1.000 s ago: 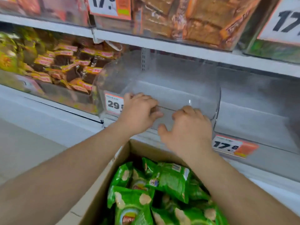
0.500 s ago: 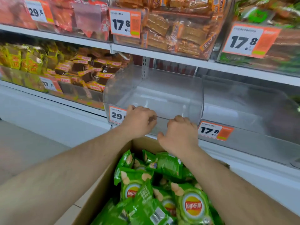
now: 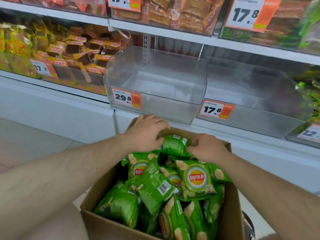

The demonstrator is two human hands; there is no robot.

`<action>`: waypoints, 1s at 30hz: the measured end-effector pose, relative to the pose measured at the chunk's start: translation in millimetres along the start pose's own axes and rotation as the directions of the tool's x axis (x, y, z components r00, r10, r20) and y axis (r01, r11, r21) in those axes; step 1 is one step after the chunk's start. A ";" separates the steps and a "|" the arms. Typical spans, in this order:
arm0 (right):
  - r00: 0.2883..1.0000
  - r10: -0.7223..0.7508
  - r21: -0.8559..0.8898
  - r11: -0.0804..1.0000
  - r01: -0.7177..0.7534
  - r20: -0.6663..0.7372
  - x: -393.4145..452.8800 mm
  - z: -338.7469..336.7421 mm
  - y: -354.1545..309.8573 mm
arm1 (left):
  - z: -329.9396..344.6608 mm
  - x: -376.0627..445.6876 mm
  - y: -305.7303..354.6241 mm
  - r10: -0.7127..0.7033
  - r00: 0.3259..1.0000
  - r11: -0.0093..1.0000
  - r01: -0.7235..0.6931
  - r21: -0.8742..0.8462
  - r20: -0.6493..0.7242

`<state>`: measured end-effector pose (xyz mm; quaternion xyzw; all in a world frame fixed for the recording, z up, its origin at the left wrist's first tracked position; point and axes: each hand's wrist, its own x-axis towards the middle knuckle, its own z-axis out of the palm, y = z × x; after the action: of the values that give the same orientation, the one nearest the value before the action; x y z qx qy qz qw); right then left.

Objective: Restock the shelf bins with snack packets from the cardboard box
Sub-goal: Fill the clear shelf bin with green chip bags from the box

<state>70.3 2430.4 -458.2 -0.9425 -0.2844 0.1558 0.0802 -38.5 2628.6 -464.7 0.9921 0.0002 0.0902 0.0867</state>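
White store shelves (image 3: 173, 38) are stocked with snacks, and a clear bin (image 3: 155, 84) priced 29.8 stands bare at centre. Below it, near, an open cardboard box (image 3: 97, 220) is filled with green snack packets (image 3: 195, 179). One packet (image 3: 174, 144) at the far end is grasped from both sides by the left hand (image 3: 147, 134) and right hand (image 3: 207, 148).

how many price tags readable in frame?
5. 17.8 tag upper shelf right; partly cut-off tag upper centre; 29.8 tag on empty bin; 17.8 tag right of it; blurred tag far left. Another cut off bottom right.
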 end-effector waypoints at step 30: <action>0.954 -0.299 -0.473 0.840 0.267 0.008 51.2 83.2 -31.0 | -4.7 -28.6 -79.6 -0.322 0.793 0.391 0.609 -0.690 0.517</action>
<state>66.7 2489.9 -541.6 -0.8860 -0.4466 0.0375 -0.1185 -66.3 2707.4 -478.9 0.7864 0.2260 -0.1010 0.5660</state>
